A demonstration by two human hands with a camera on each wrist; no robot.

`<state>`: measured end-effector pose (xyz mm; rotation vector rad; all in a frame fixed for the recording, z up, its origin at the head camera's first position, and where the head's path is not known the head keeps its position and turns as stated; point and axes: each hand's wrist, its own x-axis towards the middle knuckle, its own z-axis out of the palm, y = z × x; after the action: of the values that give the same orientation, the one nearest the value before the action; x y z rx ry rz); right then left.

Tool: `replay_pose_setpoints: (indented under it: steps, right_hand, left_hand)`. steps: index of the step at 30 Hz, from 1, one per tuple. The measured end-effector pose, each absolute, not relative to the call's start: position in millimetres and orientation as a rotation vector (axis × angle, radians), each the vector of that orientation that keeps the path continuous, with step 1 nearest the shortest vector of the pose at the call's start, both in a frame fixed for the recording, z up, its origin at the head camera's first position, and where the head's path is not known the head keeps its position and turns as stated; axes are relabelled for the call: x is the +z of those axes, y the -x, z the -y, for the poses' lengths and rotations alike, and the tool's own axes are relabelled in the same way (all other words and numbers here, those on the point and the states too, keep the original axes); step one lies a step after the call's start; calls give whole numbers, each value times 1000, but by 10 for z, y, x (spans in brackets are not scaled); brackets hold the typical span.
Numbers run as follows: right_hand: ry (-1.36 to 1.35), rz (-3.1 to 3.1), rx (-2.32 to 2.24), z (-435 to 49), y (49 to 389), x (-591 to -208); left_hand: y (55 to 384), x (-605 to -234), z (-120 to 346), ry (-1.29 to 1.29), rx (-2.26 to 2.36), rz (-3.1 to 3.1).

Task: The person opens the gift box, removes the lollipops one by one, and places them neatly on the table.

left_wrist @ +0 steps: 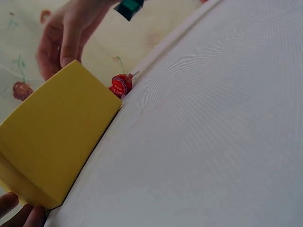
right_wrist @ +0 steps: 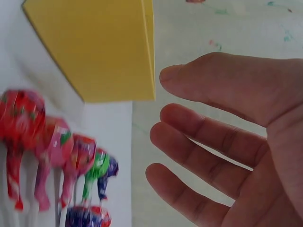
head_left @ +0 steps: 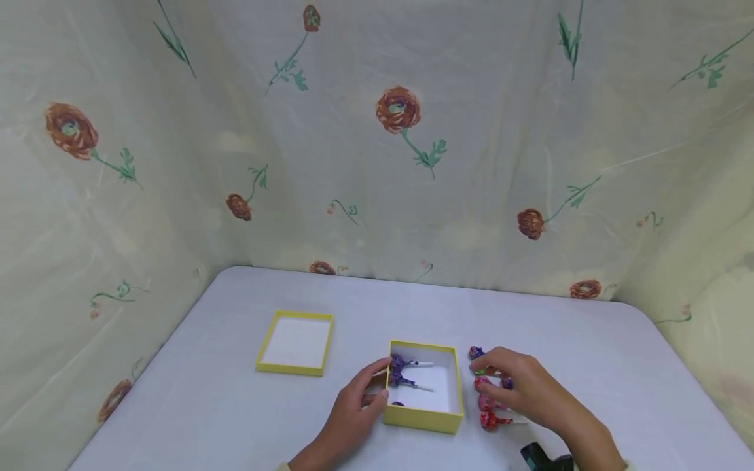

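A yellow box (head_left: 423, 420) with a white inside stands without a lid on the table. Purple-wrapped lollipops (head_left: 400, 376) lie inside along its left wall. My left hand (head_left: 355, 402) holds the box at its left side, thumb and index finger at the rim; in the left wrist view its fingertips (left_wrist: 33, 216) show at a lower corner. My right hand (head_left: 518, 383) hovers over a row of lollipops to the right of the box. In the right wrist view its fingers (right_wrist: 189, 146) are spread with nothing between them. Red (right_wrist: 21, 120), pink, green and purple wrappers show in that row.
The yellow-rimmed box lid (head_left: 290, 371) lies inside up on the white table, left of the box. A dark object (head_left: 544, 458) is at the front edge, below the right forearm. Flowered cloth (head_left: 471, 163) hangs behind and on both sides.
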<state>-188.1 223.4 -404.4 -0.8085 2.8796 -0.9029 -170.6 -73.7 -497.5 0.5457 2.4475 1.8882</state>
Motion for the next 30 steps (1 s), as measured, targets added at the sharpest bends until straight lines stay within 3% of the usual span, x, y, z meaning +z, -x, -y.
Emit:
replay_pose_setpoints:
  steps: [11, 30]
  right_hand:
    - [1030, -2870, -911, -1932, 1877, -4018]
    - [1088, -2616, -1043, -1445, 2017, -4070]
  left_hand:
    - [1719, -4978, 749, -585, 1880, -2488]
    - [1723, -4989, 760, -568, 1887, -2458]
